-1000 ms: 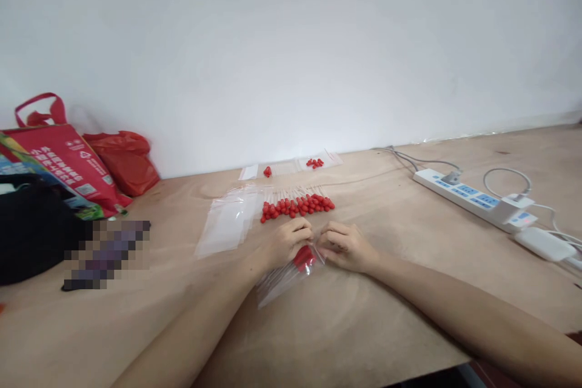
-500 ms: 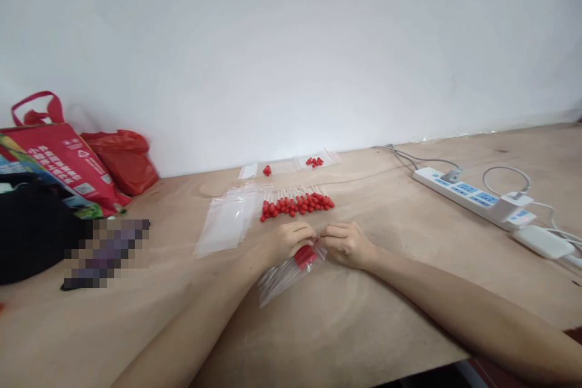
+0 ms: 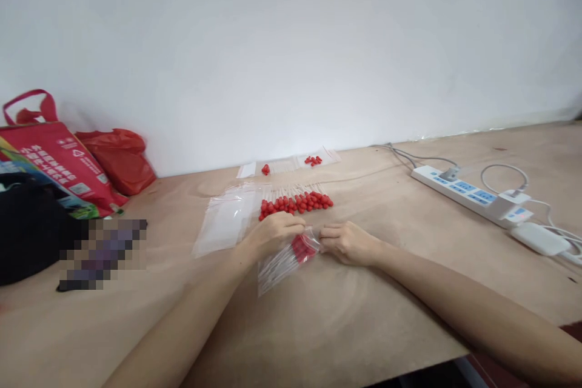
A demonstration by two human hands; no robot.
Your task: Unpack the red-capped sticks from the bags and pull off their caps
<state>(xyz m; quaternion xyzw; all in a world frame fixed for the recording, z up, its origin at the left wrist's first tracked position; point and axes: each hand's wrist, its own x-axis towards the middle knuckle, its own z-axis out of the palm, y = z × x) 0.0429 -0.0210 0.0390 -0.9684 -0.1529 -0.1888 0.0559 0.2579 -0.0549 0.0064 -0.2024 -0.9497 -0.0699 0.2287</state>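
My left hand (image 3: pixel 273 234) and my right hand (image 3: pixel 345 242) both pinch the top edge of a small clear plastic bag (image 3: pixel 282 262) that lies on the wooden table (image 3: pixel 345 327). Red-tipped sticks fill the bag, their red ends near my fingers. Just beyond my hands lies a row of loose red-tipped sticks (image 3: pixel 295 201). A stack of clear bags (image 3: pixel 225 221) lies to the left of that row.
Two more small bags with red pieces (image 3: pixel 291 164) lie by the white wall. Red bags (image 3: pixel 82 157) and a black object (image 3: pixel 27 227) sit at the left. A white power strip (image 3: pixel 473 200) with cables and an adapter lies at the right.
Both hands and the bag have shifted slightly left and away from me. My fingers have moved apart a little along the bag's top edge, and more of the bag shows.
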